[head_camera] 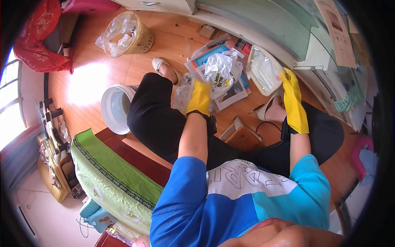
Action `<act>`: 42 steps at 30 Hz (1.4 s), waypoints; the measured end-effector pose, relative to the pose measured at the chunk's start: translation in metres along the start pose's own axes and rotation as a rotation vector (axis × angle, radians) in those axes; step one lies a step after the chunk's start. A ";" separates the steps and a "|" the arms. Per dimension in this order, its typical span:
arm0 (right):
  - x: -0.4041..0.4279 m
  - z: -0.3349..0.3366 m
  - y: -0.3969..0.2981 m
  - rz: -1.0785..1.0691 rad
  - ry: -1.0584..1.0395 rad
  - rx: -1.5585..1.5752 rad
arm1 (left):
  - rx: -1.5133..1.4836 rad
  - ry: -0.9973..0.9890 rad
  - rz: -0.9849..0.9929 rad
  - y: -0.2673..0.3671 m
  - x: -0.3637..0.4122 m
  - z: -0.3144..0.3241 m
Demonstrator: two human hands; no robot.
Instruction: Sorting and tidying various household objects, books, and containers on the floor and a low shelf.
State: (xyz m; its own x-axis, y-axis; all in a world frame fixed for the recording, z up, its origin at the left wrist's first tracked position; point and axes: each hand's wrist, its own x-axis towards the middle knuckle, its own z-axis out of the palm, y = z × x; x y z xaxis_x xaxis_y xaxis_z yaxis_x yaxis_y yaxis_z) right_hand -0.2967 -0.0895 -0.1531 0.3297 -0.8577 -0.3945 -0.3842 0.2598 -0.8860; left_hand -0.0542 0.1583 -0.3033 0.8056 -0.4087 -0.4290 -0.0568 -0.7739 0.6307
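Observation:
Both hands wear yellow rubber gloves. My right hand (pixel 292 97) grips the near right rim of an oval cream basket (pixel 250 69), which is tilted and has a clear plastic liner inside. My left hand (pixel 199 96) is blurred, with its fingers curled down over a crumpled clear plastic bag (pixel 181 96). Whether it grips the bag is hidden. Just beyond it, a white plastic bag with printing (pixel 217 69) lies crumpled on a pile of papers (pixel 231 97) and a blue folder (pixel 213 55).
A white bucket (pixel 106 112) holding liquid stands left of my knee. Farther off is a woven wastebasket (pixel 145 38) with a plastic liner. A small wooden stool (pixel 243 136) is between my legs. White cabinets (pixel 321 83) line the right side; a green cloth (pixel 114 173) covers furniture at left.

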 end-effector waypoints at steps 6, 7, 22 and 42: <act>-0.008 0.014 0.008 0.010 -0.038 0.054 | 0.193 -0.141 -0.141 0.048 -0.014 -0.005; -0.007 0.013 0.012 -0.013 -0.067 -0.014 | 0.194 -0.143 -0.136 0.047 -0.010 -0.006; -0.003 -0.009 0.007 0.009 0.060 0.177 | 0.499 -0.413 0.628 0.130 -0.082 0.019; 0.009 0.015 0.002 0.020 0.058 0.262 | -0.054 -0.124 0.196 -0.033 -0.025 -0.080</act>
State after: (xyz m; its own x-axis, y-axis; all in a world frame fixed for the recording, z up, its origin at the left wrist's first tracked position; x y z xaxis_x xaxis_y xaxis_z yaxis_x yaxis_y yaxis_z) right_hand -0.2816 -0.0903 -0.1625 0.2708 -0.8733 -0.4049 -0.1512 0.3768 -0.9139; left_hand -0.0255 0.2329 -0.2614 0.7036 -0.6071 -0.3692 -0.1705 -0.6487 0.7417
